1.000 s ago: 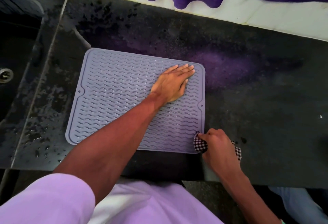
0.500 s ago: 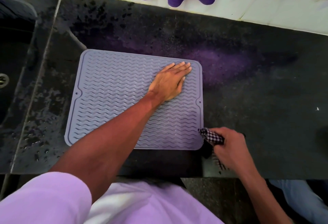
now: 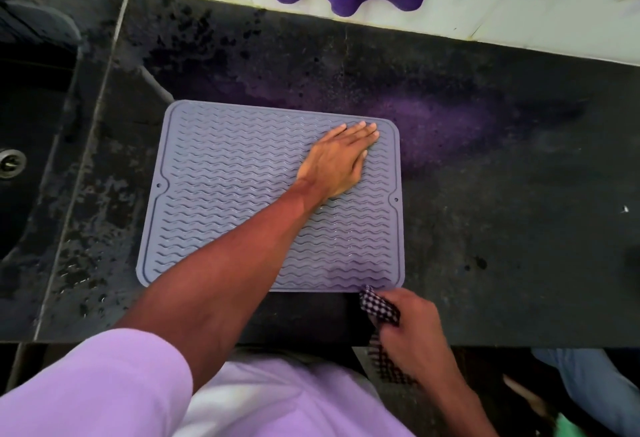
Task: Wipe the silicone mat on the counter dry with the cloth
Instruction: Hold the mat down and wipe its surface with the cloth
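1 wavy-ribbed mat (image 3: 225, 194) under flat left hand (image 3: 334, 163); checked cloth (image 3: 379, 307) tight in right hand (image 3: 412, 332).

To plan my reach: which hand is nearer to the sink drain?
Left. The left hand presses the mat, right of the drain; the right hand grips the cloth farther right, at the mat's corner.

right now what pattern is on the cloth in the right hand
A dark-and-white check; the cloth, gripped by the right hand, shows best in the head view.

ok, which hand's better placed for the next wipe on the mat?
Right. The right hand grips the cloth at the near right corner of the mat; the left hand lies flat on it, holding nothing.
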